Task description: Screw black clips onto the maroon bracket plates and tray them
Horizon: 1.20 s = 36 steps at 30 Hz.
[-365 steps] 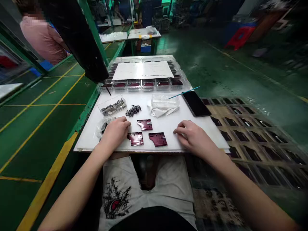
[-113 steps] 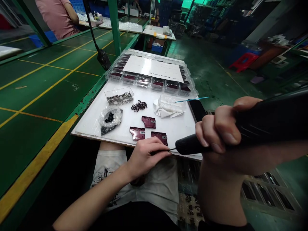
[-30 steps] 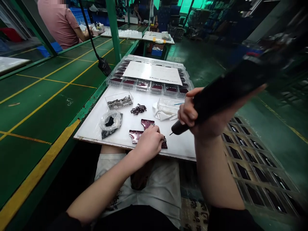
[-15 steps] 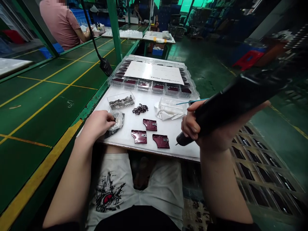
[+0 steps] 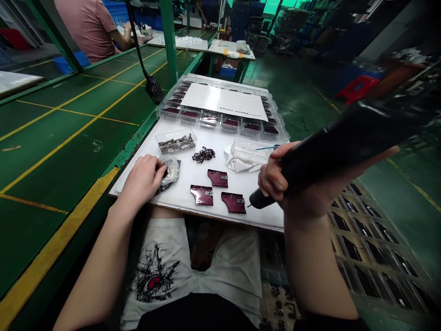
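Dim light, bowed edges (upper right blurred).

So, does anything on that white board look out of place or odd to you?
The small black parts stand out: they lie in a loose heap on the bare white board, while the metal parts beside them sit in a clear plastic box.

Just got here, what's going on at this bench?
A person at a white board grips a black electric screwdriver in the right hand, its tip near three maroon metal plates. The left hand rests against a clear plastic bag of small black parts.
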Each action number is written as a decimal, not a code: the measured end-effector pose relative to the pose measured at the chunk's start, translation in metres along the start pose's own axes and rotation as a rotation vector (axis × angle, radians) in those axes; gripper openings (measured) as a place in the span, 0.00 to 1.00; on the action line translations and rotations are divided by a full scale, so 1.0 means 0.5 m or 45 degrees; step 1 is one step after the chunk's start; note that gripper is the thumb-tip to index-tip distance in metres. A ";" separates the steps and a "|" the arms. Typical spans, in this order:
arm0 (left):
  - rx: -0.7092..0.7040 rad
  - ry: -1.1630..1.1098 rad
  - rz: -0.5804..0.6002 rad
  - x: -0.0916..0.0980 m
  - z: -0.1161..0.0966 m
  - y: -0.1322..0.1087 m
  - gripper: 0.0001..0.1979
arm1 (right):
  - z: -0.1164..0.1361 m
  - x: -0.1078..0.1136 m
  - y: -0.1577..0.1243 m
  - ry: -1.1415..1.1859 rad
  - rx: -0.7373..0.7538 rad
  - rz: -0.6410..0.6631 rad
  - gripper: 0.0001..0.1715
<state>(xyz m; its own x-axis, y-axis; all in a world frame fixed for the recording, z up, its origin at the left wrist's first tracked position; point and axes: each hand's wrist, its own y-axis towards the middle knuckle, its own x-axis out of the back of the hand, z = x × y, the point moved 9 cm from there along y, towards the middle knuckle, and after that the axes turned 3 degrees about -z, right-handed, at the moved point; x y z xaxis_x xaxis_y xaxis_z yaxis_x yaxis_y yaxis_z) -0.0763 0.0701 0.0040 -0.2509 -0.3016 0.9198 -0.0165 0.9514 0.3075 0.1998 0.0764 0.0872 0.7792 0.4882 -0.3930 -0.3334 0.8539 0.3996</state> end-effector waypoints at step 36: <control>-0.196 -1.581 0.077 -0.033 -0.309 -0.128 0.07 | 0.050 -0.044 -0.008 -0.051 0.188 0.018 0.42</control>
<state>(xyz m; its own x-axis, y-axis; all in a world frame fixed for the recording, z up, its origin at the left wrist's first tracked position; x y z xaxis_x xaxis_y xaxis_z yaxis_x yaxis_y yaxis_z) 0.0787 0.0046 0.0068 -0.9906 0.0836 0.1083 0.1186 0.9193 0.3752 0.1974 0.0578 0.1151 0.7965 0.4900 -0.3542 -0.2652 0.8096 0.5236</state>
